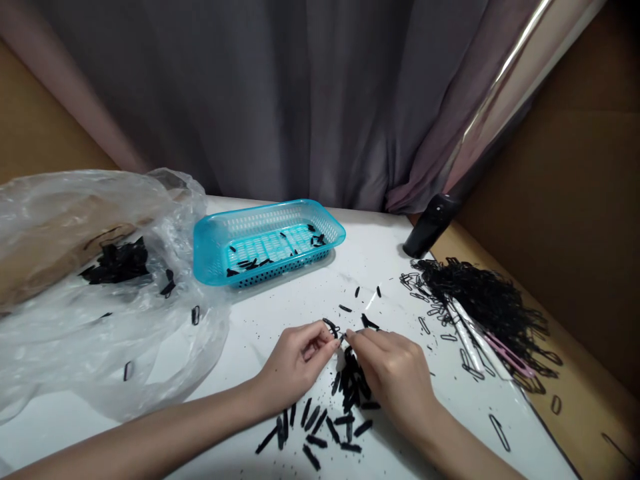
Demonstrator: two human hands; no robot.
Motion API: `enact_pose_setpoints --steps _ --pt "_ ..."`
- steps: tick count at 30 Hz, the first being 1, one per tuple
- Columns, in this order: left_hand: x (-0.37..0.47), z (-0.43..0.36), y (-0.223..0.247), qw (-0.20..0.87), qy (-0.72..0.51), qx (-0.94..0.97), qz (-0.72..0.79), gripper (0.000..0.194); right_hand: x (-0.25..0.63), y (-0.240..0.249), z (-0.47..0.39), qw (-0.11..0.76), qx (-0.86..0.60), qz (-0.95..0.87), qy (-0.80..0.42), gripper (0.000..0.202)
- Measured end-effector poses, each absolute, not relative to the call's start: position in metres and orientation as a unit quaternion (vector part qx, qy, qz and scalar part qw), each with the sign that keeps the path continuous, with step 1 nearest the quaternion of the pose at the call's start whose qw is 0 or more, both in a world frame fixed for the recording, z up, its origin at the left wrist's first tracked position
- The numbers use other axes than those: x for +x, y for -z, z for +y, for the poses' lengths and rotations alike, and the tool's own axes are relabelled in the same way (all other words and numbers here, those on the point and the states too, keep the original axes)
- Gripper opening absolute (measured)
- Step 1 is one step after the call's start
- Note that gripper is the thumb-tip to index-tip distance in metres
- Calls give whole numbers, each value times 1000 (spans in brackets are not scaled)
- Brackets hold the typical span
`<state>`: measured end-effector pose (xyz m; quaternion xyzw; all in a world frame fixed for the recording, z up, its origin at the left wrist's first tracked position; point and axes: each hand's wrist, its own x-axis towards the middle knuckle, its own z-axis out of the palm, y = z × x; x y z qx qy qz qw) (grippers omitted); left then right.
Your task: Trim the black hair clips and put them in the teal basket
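Observation:
Over the white table, my left hand (306,357) pinches a small black looped piece (330,327) between thumb and forefinger. My right hand (387,367) meets it at the fingertips, its thumb and forefinger closed at the same spot; whatever it grips is too small to make out. Below and between both hands lies a loose pile of short black strips (351,383), some spread toward the near edge. A few more black bits lie just beyond my fingers.
A blue basket (210,257) with some black pieces stands behind. Clear plastic bags (170,353) with black pieces cover the left side. At right are a heap of black loops (485,300), a pink tool (510,355) and a black cylinder (429,225). A curtain (280,100) hangs behind.

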<state>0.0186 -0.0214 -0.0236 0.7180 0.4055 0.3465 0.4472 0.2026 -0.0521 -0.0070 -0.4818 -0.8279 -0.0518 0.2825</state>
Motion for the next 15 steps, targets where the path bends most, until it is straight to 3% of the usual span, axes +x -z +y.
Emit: enact_pose_setpoints --steps 6,15 --pt "19 -20 23 449 -344 718 406 26 204 9 -51 268 -481 -831 81 30" --pt "19 -11 29 479 -345 666 456 29 193 15 -37 149 -484 -853 122 21"
